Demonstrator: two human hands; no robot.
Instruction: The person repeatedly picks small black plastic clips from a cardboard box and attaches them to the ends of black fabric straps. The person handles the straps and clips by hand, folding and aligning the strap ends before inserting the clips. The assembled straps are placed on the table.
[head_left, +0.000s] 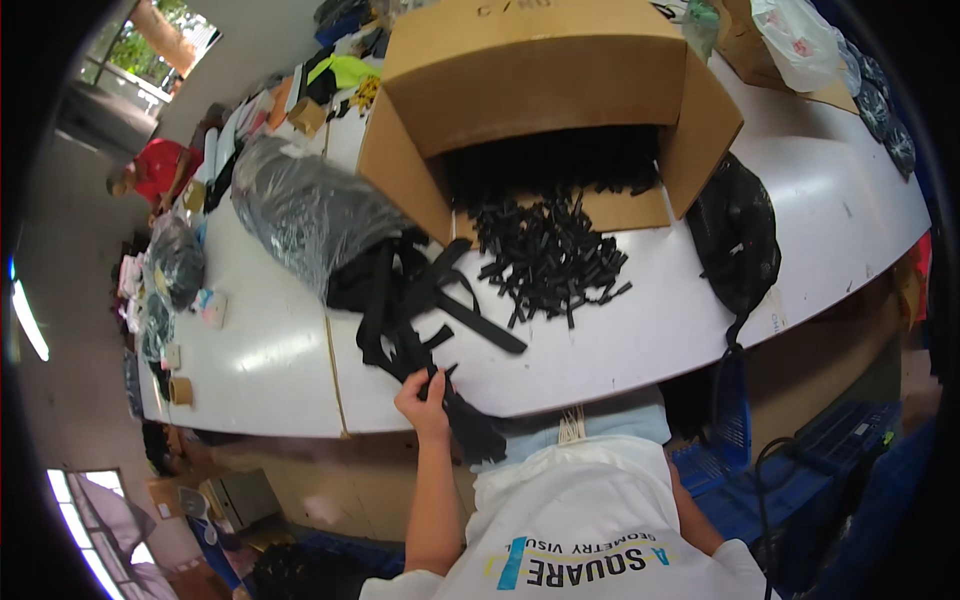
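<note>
With the left hand [425,398] pinched round black strips [475,430] over the desk [620,350], left of lower centre, a firm grip should stop them slipping; the right hand's state I cannot tell.

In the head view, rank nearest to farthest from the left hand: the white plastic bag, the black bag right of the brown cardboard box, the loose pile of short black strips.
From the left hand:
1. Pile of short black strips, at the cardboard box mouth.
2. Black bag, right of the box.
3. White plastic bag, upper right.
</note>
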